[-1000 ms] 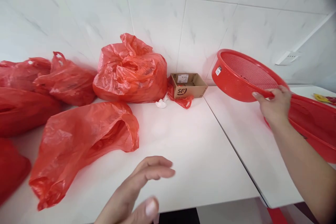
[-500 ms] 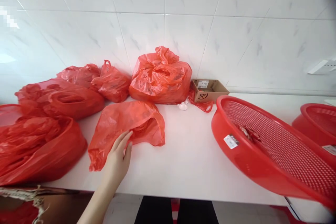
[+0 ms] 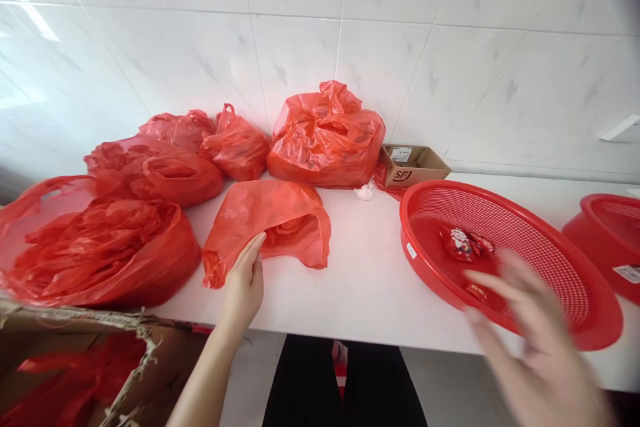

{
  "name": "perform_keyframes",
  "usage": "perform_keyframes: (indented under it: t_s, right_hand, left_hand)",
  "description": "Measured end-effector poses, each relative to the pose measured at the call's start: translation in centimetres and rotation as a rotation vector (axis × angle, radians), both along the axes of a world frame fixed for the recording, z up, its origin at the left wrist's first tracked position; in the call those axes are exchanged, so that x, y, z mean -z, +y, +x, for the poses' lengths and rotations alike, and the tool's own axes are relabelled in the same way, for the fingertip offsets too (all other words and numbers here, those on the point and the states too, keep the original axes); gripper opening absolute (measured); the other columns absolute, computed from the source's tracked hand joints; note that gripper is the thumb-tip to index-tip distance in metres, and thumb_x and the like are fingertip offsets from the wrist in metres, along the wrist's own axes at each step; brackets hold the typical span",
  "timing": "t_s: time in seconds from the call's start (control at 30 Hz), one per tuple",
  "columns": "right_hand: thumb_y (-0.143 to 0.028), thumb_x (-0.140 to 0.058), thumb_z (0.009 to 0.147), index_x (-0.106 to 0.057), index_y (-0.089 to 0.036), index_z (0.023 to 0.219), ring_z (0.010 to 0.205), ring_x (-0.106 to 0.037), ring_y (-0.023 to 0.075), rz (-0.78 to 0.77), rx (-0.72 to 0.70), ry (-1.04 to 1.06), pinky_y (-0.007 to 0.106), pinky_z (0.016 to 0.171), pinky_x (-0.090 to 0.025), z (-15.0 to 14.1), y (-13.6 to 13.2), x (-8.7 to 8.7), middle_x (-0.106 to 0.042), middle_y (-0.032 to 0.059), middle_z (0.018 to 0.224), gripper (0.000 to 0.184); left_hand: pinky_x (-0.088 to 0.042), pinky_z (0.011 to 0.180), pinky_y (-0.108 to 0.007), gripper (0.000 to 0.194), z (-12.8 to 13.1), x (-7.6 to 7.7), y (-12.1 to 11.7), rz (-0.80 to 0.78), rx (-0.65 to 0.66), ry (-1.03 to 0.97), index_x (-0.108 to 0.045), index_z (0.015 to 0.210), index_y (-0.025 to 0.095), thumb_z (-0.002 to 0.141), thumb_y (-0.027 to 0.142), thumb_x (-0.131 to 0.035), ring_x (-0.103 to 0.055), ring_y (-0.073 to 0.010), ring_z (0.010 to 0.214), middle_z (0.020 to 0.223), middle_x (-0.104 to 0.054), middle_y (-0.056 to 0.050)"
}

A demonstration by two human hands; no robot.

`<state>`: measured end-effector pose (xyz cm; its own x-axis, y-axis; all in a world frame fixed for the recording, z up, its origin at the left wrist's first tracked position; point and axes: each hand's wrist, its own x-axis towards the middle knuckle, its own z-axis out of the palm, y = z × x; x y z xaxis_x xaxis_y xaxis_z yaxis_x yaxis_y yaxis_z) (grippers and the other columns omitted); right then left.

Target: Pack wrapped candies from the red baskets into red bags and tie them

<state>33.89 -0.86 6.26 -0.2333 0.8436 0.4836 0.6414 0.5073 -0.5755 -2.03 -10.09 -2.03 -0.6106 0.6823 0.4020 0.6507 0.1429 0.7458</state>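
My left hand (image 3: 245, 287) is at the near edge of a thin red plastic bag (image 3: 250, 213) lying on the white table. Its fingers are closed together on the rim beside the bag's mouth, which gapes to the right. My right hand (image 3: 537, 347), smeared by motion, hangs over the near rim of a red plastic basket (image 3: 550, 250) with thumb and fingers apart. Nothing shows between them. Inside the basket lie a few small red printed packets (image 3: 460, 242), and a smaller piece (image 3: 477, 291) sits close to my right fingertips.
Several full red bags (image 3: 325, 147) line the tiled wall. A small cardboard box (image 3: 425, 170) and a crumpled white scrap (image 3: 364, 193) are near them. A large bag of crumpled red plastic (image 3: 110, 253) stands left, above a torn carton (image 3: 165, 353). Another red basket (image 3: 607, 240) is far right.
My right hand has come into view over the basket. The view has turned left and the basket now sits flatter, its packets more visible. My left hand stays at the bag's edge.
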Motion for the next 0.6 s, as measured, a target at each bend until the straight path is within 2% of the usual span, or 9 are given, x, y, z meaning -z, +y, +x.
perform_keyframes:
  t_s: [0.1, 0.13, 0.17, 0.2, 0.27, 0.33, 0.4, 0.47, 0.6]
  right_hand:
    - [-0.022, -0.049, 0.093, -0.058, -0.032, 0.123, 0.131, -0.05, 0.0232, -0.163, -0.642, -0.011, 0.043, 0.106, -0.045, -10.6, -1.7, 0.6, -0.054, 0.0057, 0.137, 0.033]
    - [-0.017, -0.047, 0.094, -0.058, -0.03, 0.123, 0.124, -0.056, 0.0206, -0.233, -0.818, -0.013, 0.037, 0.102, -0.048, -14.3, -1.7, 1.5, -0.058, 0.0053, 0.133, 0.034]
    - [-0.014, -0.044, 0.094, -0.059, -0.027, 0.121, 0.117, -0.06, 0.0185, -0.277, -0.908, 0.012, 0.034, 0.098, -0.05, -17.9, -1.4, 2.5, -0.061, 0.0049, 0.127, 0.034]
    - [-0.012, -0.045, 0.093, -0.061, -0.024, 0.118, 0.113, -0.062, 0.0177, -0.298, -0.95, 0.013, 0.032, 0.096, -0.05, -21.4, -1.0, 3.5, -0.064, 0.005, 0.122, 0.032]
    - [-0.01, -0.046, 0.091, -0.062, -0.02, 0.116, 0.11, -0.061, 0.0191, -0.329, -0.877, -0.054, 0.033, 0.096, -0.048, -27.2, 0.4, 5.5, -0.066, 0.0066, 0.118, 0.031]
    - [-0.011, -0.052, 0.088, -0.062, -0.017, 0.118, 0.113, -0.059, 0.024, -0.341, -0.818, -0.079, 0.039, 0.097, -0.047, -31.2, 2.0, 6.9, -0.062, 0.0119, 0.125, 0.032]
    - [-0.008, -0.058, 0.083, -0.066, -0.016, 0.111, 0.114, -0.056, 0.0263, -0.346, -0.792, -0.086, 0.044, 0.101, -0.042, -33.2, 3.4, 7.9, -0.061, 0.014, 0.125, 0.03]
    - [-0.004, -0.058, 0.08, -0.07, -0.015, 0.096, 0.109, -0.058, 0.0247, -0.346, -0.805, -0.075, 0.044, 0.102, -0.04, -33.5, 4.4, 8.3, -0.067, 0.0113, 0.112, 0.023]
    - [-0.005, -0.048, 0.087, -0.071, -0.019, 0.084, 0.095, -0.063, 0.0183, -0.317, -0.872, 0.011, 0.036, 0.093, -0.046, -30.7, 5.2, 7.4, -0.07, 0.0018, 0.095, 0.026]
  left_hand:
    - [-0.035, 0.115, -0.044, 0.046, -0.2, -0.6, 0.4, 0.018, -0.01, -0.02, -0.055, 0.135, 0.011, 0.094, 0.027, -0.039, -0.047, -0.0244, 0.136, 0.142, -0.056, -0.015]
    - [-0.034, 0.116, -0.044, 0.046, -0.4, -1.1, 0.6, 0.029, -0.017, -0.028, -0.054, 0.136, 0.013, 0.094, 0.027, -0.039, -0.047, -0.0238, 0.136, 0.143, -0.055, -0.013]
    - [-0.033, 0.116, -0.044, 0.046, -0.6, -1.5, 0.7, 0.04, -0.025, -0.038, -0.053, 0.137, 0.015, 0.095, 0.028, -0.039, -0.046, -0.0234, 0.137, 0.144, -0.054, -0.012]
    - [-0.033, 0.117, -0.044, 0.046, -0.8, -1.9, 0.8, 0.053, -0.035, -0.05, -0.053, 0.138, 0.017, 0.095, 0.029, -0.04, -0.046, -0.023, 0.137, 0.145, -0.054, -0.011]
    - [-0.033, 0.116, -0.043, 0.046, -1.1, -2.6, 0.9, 0.077, -0.058, -0.076, -0.052, 0.138, 0.018, 0.095, 0.03, -0.04, -0.046, -0.0225, 0.136, 0.145, -0.053, -0.011]
    - [-0.033, 0.117, -0.043, 0.047, -1.2, -2.9, 0.8, 0.095, -0.078, -0.094, -0.051, 0.139, 0.017, 0.095, 0.03, -0.04, -0.046, -0.0224, 0.137, 0.145, -0.053, -0.012]
    - [-0.031, 0.117, -0.043, 0.047, -1.3, -2.8, 0.8, 0.097, -0.085, -0.101, -0.051, 0.138, 0.017, 0.095, 0.031, -0.041, -0.044, -0.0223, 0.138, 0.146, -0.052, -0.012]
    - [-0.03, 0.118, -0.043, 0.047, -1.6, -2.6, 0.9, 0.079, -0.073, -0.103, -0.053, 0.137, 0.017, 0.094, 0.031, -0.042, -0.044, -0.0221, 0.139, 0.146, -0.052, -0.012]
    - [-0.032, 0.117, -0.042, 0.049, -3.2, -2.2, 1.6, 0.03, -0.043, -0.142, -0.053, 0.137, 0.016, 0.091, 0.034, -0.046, -0.046, -0.0229, 0.137, 0.144, -0.054, -0.012]
